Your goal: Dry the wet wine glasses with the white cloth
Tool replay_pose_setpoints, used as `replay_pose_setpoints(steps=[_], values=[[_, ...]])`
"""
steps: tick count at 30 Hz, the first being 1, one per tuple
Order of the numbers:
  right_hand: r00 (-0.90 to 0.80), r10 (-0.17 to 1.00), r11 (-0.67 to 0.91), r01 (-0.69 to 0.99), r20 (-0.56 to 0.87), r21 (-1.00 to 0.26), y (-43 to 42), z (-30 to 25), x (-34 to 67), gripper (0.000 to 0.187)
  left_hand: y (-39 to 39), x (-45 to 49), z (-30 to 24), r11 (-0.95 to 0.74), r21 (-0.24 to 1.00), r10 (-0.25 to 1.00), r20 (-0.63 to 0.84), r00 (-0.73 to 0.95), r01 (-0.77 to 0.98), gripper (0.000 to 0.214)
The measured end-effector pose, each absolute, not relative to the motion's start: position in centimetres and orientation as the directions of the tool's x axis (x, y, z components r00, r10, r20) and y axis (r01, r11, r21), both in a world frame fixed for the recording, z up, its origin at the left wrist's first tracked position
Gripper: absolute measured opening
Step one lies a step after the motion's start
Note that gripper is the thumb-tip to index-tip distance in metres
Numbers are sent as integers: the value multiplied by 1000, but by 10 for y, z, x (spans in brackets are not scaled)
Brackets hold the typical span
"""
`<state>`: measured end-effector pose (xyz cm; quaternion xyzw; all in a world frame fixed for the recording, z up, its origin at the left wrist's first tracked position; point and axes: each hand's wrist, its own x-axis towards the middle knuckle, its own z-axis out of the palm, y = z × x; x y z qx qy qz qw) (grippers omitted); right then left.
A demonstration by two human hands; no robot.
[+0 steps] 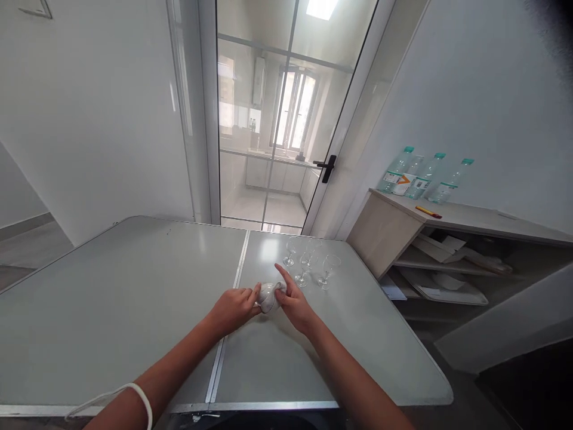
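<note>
Over the middle of the table, just right of its metal seam, both hands meet at a small rounded bundle. A white cloth [269, 297] shows there, bunched up, with a glossy sheen like that of a drinking glass around it; the glass's outline is hard to make out. My left hand [238, 306] grips the bundle's left end between thumb and fingers. On the right side, my right hand [293, 300] pinches the cloth with the thumb, its index finger stretched out forward. Several clear stemmed glasses [326, 270] stand upright a little beyond my right hand.
The grey-green table [134, 310] has a metal seam and edging. At right, a wooden shelf unit [385, 227] carries several plastic bottles [421, 182] and a yellow-and-red pen-like item [428, 212]; papers and trays fill its shelves. A glazed door [250, 203] stands behind the table.
</note>
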<state>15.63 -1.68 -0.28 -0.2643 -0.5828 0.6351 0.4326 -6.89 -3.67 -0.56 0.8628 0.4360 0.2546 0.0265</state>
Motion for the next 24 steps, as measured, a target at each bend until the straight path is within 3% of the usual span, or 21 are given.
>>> replay_pose_setpoints(steps=[3, 6, 9, 11, 13, 15, 19, 22, 24], values=[[-577, 770, 309, -36, 272, -950, -20, 0, 163, 85, -37, -70, 11, -508, 593, 851, 235, 469, 624, 46], [-720, 604, 586, 112, 340, -803, -23, 1, 168, 91, -36, -78, 24, -148, 906, 809, -120, 576, 397, 59], [-834, 405, 801, 125, 376, -586, -25, 3, 168, 85, -34, -88, 28, 233, 925, 694, -374, 616, 299, 64], [-875, 324, 870, 126, 359, -477, -25, 3, 167, 75, -33, -92, 26, 349, 892, 671, -451, 588, 286, 64], [-863, 351, 863, 148, 363, -484, -24, 3, 166, 69, -32, -92, 24, 331, 903, 704, -429, 566, 273, 64], [-800, 461, 772, 149, 384, -618, -23, 4, 165, 58, -33, -89, 24, 203, 939, 761, -330, 559, 278, 62], [-614, 736, 392, 41, 286, -919, -21, 5, 166, 48, -38, -78, 28, -136, 926, 846, -76, 527, 351, 51], [-461, 860, 176, -134, 219, -975, -20, 6, 164, 52, -39, -75, 28, -307, 870, 870, 92, 485, 385, 41], [-322, 917, 142, -290, 236, -946, -19, 5, 163, 52, -36, -76, 24, -333, 856, 893, 153, 423, 394, 42]])
